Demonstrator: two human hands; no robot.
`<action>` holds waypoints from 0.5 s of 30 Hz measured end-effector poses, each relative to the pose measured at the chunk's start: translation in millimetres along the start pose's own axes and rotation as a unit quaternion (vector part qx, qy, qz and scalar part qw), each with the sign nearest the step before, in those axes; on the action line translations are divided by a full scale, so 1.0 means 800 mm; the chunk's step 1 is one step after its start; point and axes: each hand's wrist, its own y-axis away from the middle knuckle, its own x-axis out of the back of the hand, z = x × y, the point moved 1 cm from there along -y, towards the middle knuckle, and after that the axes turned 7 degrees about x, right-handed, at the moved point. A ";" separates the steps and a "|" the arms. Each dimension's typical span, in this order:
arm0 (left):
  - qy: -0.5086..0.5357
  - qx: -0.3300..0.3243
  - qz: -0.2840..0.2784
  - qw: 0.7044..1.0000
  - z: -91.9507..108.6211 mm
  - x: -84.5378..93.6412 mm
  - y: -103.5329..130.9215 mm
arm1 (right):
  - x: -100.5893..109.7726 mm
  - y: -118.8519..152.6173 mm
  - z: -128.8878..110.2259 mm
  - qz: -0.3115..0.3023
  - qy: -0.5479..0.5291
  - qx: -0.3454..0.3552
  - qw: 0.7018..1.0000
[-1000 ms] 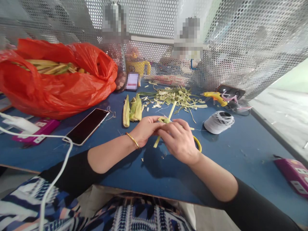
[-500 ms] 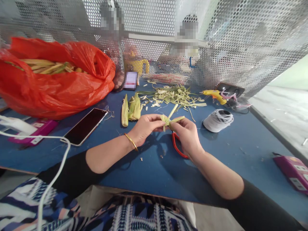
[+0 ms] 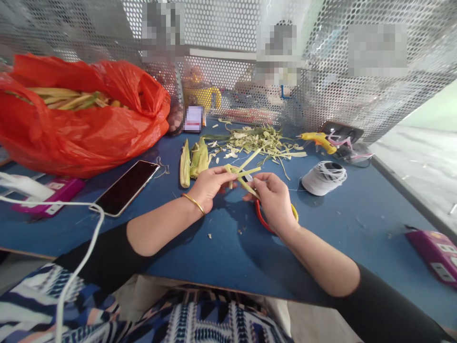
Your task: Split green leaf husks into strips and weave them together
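Observation:
Pale green husk strips (image 3: 244, 172) cross one another between my two hands above the blue table. My left hand (image 3: 211, 185), with a gold bangle at the wrist, pinches them where they cross. The fingers of my right hand (image 3: 274, 194) are closed on the lower end of one strip. Scissors (image 3: 262, 218) with red and yellow handles lie under my right hand, mostly hidden by it. A spool of white thread (image 3: 323, 179) stands to the right. Two husk pieces (image 3: 200, 159) lie beyond my left hand, near a pile of husk scraps (image 3: 262, 140).
A red plastic bag (image 3: 89, 133) of husks fills the back left. In front of it are a dark phone (image 3: 125, 187) and a purple power strip (image 3: 66, 193) with a white cable. A yellow glue gun (image 3: 319, 140) lies back right, before a perforated metal screen (image 3: 228, 38).
My left hand has shifted slightly left with the crossed strips. My right hand has moved from the crossing to one strip's lower end, and the scissors' yellow handle now shows.

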 end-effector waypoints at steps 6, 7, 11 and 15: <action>0.052 0.000 0.010 0.999 0.004 0.003 -0.001 | 0.009 0.005 -0.008 -0.154 0.300 0.322 0.885; 0.052 -0.004 0.005 0.999 0.004 0.002 -0.001 | 0.010 0.006 -0.011 -0.175 0.354 0.383 0.835; 0.045 -0.029 -0.008 0.999 -0.002 -0.001 0.001 | 0.015 0.009 -0.019 -0.145 0.465 0.531 0.693; -0.001 -0.065 -0.022 0.998 -0.006 -0.005 0.004 | 0.017 0.009 -0.025 -0.051 0.492 0.553 0.671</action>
